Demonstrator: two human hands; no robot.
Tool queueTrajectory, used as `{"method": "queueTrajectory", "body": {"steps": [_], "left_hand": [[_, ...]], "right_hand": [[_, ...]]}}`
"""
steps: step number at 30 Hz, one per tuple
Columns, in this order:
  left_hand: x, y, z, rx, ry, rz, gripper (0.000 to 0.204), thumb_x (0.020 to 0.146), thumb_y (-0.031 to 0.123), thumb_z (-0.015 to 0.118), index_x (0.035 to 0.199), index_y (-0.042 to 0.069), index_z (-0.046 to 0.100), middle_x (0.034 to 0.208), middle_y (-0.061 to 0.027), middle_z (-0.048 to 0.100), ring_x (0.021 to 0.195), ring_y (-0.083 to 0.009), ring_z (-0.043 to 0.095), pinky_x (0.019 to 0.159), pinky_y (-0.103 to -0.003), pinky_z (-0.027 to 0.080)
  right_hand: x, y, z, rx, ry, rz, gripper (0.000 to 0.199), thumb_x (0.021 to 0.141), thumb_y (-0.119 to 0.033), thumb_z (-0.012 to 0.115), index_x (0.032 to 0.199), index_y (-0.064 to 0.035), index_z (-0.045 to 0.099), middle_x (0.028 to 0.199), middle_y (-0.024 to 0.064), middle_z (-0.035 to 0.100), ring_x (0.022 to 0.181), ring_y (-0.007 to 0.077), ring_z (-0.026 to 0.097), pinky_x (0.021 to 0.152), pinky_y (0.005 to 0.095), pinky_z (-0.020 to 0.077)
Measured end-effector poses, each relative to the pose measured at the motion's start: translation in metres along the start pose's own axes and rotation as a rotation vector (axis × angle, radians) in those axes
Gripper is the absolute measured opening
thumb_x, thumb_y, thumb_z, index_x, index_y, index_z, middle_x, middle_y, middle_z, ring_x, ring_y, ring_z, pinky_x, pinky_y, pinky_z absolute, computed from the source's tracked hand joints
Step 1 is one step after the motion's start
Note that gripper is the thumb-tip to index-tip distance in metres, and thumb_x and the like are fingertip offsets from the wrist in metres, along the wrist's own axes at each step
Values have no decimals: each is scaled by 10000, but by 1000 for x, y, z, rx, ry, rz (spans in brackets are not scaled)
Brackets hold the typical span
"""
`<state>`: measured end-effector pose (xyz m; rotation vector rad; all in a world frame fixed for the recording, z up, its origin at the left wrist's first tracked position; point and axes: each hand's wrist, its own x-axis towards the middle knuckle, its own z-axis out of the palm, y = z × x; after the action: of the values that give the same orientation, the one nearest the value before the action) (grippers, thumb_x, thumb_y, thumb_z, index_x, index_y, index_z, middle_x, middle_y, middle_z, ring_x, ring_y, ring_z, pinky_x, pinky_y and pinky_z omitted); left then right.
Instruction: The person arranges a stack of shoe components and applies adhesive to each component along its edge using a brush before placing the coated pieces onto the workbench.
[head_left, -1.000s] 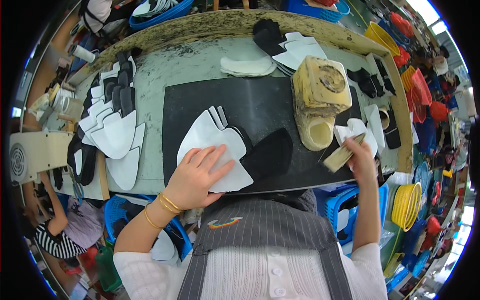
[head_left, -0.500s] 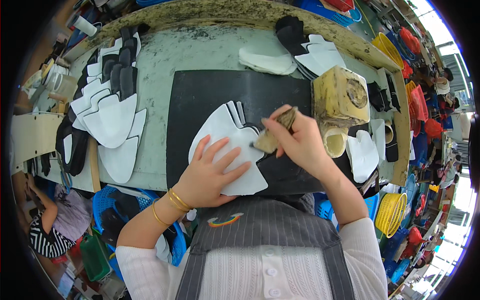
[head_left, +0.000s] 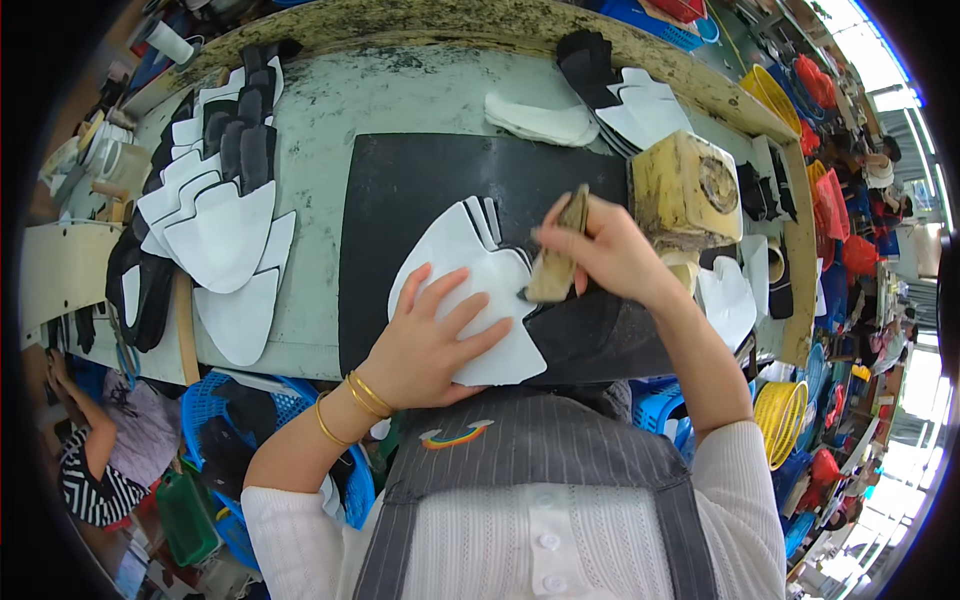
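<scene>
A small stack of white shoe-upper pieces (head_left: 445,248) with black edges lies fanned on a black mat (head_left: 400,170). My left hand (head_left: 430,345) rests flat on the white top piece, its fingers spread. In my right hand (head_left: 618,255) is a worn, glue-stained brush (head_left: 552,277), gripped between thumb and fingers. The brush points down, its tip at the right edge of the stack, beside the notched corner. I cannot tell whether the bristles touch it.
A glue-crusted yellow container (head_left: 665,190) stands right of the mat. More white and black pieces (head_left: 225,240) are layered at the left, others (head_left: 645,115) at the far right. A raised wooden rim (head_left: 400,28) borders the bench. Blue baskets (head_left: 285,405) sit below its front edge.
My right hand has moved slightly right, and the brush has swung from a slant to nearly upright. My left hand stays spread on the stack. The whole view has shifted a little.
</scene>
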<state>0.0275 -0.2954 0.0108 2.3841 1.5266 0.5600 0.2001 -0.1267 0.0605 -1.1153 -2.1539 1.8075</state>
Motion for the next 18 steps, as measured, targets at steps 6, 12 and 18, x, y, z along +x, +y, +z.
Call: {"method": "queueTrajectory", "body": {"steps": [6,12,18], "left_hand": [[1,-1,-3,21,-17,3,687,519,375,752,1161,225,562,1180,-73,470,1218,-350,337,1011,-553,210],[5,2,-10,-2,-23,-25,608,605,461,717,1145,222,570,1159,-79,474,1232,-389,310,995,-540,219],[5,2,-8,-10,-38,-18,589,636,509,690,1137,224,573,1160,-78,465,1234,-402,300,987,-537,224]], "right_hand": [[0,18,5,102,10,-106,134,873,-142,564,883,-10,548,710,48,588,467,71,514,417,186,409],[3,1,0,277,199,-58,190,856,-183,597,870,4,567,693,38,594,448,64,500,400,184,387],[52,-10,34,115,367,-166,189,862,-156,563,878,32,545,677,75,598,531,108,571,453,247,460]]}}
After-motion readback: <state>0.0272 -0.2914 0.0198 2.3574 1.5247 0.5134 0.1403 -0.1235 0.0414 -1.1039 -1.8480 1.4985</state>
